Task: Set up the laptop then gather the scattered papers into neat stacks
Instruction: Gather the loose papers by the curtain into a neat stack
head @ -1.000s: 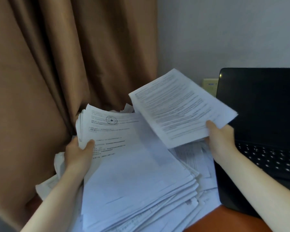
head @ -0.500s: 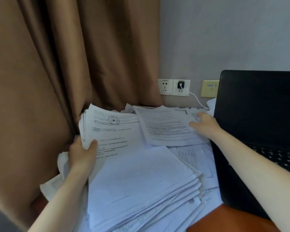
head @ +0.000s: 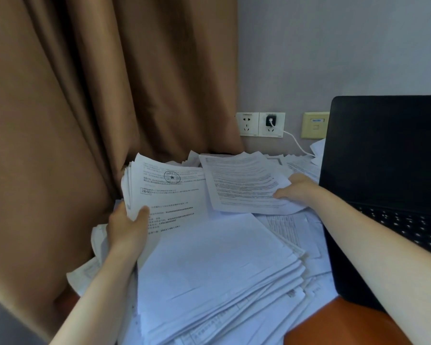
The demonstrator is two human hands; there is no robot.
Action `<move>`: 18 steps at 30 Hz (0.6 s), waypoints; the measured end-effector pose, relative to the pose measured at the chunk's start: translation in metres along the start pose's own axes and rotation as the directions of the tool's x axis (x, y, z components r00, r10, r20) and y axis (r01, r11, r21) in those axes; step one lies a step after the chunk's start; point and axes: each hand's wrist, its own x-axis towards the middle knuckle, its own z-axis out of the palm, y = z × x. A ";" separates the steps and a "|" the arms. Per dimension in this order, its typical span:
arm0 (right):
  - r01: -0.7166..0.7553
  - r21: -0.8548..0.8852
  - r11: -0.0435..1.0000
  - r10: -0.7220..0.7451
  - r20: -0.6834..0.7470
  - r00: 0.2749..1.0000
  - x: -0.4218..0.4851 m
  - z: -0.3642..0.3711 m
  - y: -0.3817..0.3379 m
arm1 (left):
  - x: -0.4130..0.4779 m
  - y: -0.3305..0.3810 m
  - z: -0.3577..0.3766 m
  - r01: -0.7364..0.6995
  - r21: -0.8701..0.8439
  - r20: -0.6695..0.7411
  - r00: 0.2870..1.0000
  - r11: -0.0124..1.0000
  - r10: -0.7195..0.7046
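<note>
1. Left hand point(head: 127, 227) grips a thick stack of papers point(head: 164, 195), thumb on top, beside the curtain point(head: 60, 120).
2. Right hand point(head: 297, 189) rests on a printed sheet point(head: 244, 188), thumb atop; pinching or not, cannot tell.
3. Laptop point(head: 388, 158) stands open, right of the loose pile point(head: 222, 270).

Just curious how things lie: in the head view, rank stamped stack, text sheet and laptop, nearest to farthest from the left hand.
1. Stamped stack, held in the left hand.
2. Text sheet, centre, in the right hand.
3. Laptop, far right.
</note>
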 end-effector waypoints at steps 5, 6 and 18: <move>0.035 0.092 0.995 -0.031 -0.035 0.999 0.006 -0.003 -0.003 | 0.001 -0.002 -0.001 0.005 0.006 0.000 1.000 1.000 -0.005; 0.032 0.104 0.994 -0.029 -0.025 0.999 0.006 -0.002 -0.001 | 0.001 -0.002 -0.001 0.006 0.011 -0.002 1.000 1.000 -0.006; 0.082 -0.271 0.959 -0.128 -0.156 0.979 0.018 0.000 0.001 | 0.002 -0.002 0.001 -0.029 0.060 -0.004 1.000 0.998 0.030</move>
